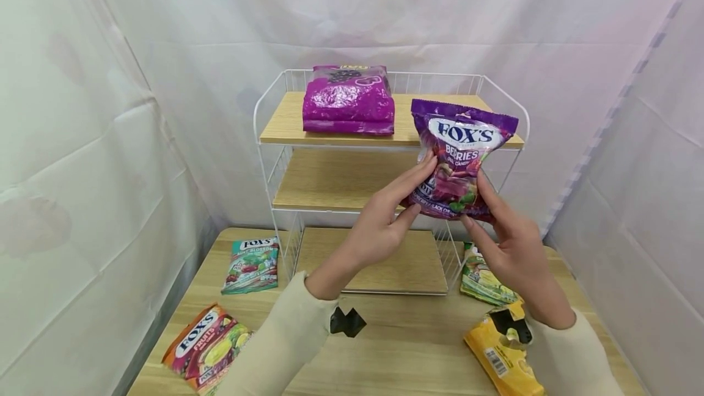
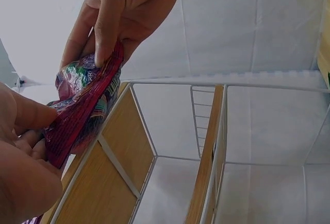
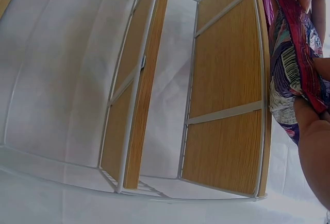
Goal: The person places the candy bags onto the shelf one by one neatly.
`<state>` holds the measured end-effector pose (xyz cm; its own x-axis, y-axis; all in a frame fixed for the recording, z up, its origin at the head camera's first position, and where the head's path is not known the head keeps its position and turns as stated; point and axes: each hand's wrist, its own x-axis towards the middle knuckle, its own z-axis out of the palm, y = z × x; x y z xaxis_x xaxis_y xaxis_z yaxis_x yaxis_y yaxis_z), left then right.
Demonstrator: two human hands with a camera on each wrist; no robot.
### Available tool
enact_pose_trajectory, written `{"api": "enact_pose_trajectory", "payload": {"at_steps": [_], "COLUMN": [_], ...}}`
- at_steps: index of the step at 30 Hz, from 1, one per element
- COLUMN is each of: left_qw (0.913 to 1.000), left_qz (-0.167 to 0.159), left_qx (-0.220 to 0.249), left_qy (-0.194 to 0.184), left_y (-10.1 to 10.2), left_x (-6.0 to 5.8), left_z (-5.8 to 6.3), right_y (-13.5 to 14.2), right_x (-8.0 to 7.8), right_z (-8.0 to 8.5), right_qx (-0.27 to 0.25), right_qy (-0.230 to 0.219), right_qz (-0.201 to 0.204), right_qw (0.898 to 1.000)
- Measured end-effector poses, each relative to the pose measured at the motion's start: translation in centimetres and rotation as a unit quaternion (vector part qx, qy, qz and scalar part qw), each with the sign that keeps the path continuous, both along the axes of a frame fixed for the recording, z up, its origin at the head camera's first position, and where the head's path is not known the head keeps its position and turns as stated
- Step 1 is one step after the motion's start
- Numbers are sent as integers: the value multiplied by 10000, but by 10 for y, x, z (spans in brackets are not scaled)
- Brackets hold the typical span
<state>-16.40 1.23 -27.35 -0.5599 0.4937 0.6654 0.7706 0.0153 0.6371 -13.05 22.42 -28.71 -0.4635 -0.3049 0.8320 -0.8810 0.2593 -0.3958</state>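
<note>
A purple Fox's Berries candy bag [image 1: 459, 167] is held up between both hands, its printed front facing the head camera. My left hand [image 1: 379, 228] grips its lower left side, thumb by the bottom seam. On the lower right side, my right hand [image 1: 511, 249] holds the bag between thumb and fingers. In the head view the bag overlaps the right end of the top shelf [image 1: 407, 133]. The left wrist view catches the candy bag's bottom seam [image 2: 87, 103] from below, with fingers at both ends. From the right wrist, the bag's underside [image 3: 289, 80] appears beside the shelf edge.
A magenta bag [image 1: 349, 102] sits on the left of the white wire rack's top shelf. Below are a middle shelf [image 1: 341, 179] and a bottom shelf [image 1: 385, 261]. On the table lie a teal bag [image 1: 252, 266], a fruits bag [image 1: 206, 347], a green bag [image 1: 484, 280] and a yellow bag [image 1: 500, 356].
</note>
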Motion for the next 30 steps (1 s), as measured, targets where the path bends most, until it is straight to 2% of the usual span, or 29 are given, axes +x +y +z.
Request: {"api": "enact_pose_trajectory", "payload": {"at_steps": [7, 18, 22, 25, 30], "left_qw": [9998, 9995, 9987, 9969, 9945], "left_qz": [182, 310, 498, 769, 1022], "left_qx": [-18, 13, 76, 25, -114], "left_qy": [112, 51, 98, 178, 211], "left_y": [5, 12, 16, 19, 23], "left_x": [0, -6, -5, -5, -3], "left_z": [5, 18, 24, 29, 33], "right_y": [10, 12, 10, 9, 9], "right_x": [-8, -14, -14, -13, -13], "right_z": [-4, 11, 18, 22, 27], "right_qx": [174, 509, 628, 695, 647], "right_qy": [-13, -27, -39, -102, -28], "right_qz": [-132, -670, -894, -1032, -955], "right_qw": [9998, 9964, 9940, 9922, 9933]}}
